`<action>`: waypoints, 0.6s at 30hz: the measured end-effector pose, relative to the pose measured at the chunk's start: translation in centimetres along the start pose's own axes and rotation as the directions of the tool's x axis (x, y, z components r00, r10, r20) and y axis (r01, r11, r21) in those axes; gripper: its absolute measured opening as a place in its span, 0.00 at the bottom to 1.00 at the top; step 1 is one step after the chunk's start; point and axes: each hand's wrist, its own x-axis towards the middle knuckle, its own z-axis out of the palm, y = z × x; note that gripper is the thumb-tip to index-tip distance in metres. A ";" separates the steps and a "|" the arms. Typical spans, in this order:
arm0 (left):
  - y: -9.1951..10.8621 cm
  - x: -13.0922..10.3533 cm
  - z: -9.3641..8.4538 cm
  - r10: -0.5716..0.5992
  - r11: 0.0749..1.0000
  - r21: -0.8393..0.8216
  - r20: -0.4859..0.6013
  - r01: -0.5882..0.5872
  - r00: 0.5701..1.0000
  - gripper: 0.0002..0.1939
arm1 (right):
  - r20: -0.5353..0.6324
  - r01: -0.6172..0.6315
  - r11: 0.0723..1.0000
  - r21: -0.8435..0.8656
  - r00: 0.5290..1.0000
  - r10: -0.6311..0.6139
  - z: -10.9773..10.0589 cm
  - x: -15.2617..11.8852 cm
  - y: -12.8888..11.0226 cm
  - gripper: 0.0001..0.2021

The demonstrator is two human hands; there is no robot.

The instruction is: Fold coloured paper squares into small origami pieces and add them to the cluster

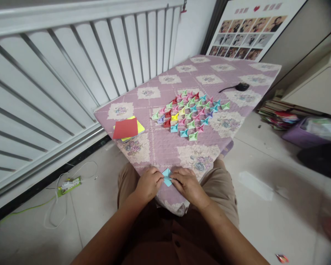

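A light-blue piece of folded paper (pixel 167 181) lies near the front end of the table, with a crease across its middle and a pointed lower corner. My left hand (pixel 151 182) pinches its left side, fingers closed. On the right side, my right hand (pixel 186 182) grips the same paper between thumb and fingers. Both hands rest close to the tablecloth. Farther up the table stand several small folded paper figures (pixel 191 115) in green, pink, red, yellow, blue and purple, set out in slanted rows.
A stack of coloured paper sheets (pixel 126 128), red on top, lies at the table's left edge. A black object with a thin handle (pixel 242 87) is at the right. The flowered tablecloth (pixel 165 151) borders a white radiator (pixel 96 55). A power strip (pixel 69 186) sits on the floor.
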 end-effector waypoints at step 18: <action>1.0 2.1 -0.9 -0.229 0.934 0.303 0.102 0.189 0.968 0.10 | -0.163 -0.283 0.899 -0.334 0.957 0.240 0.5 1.0 -1.2 0.12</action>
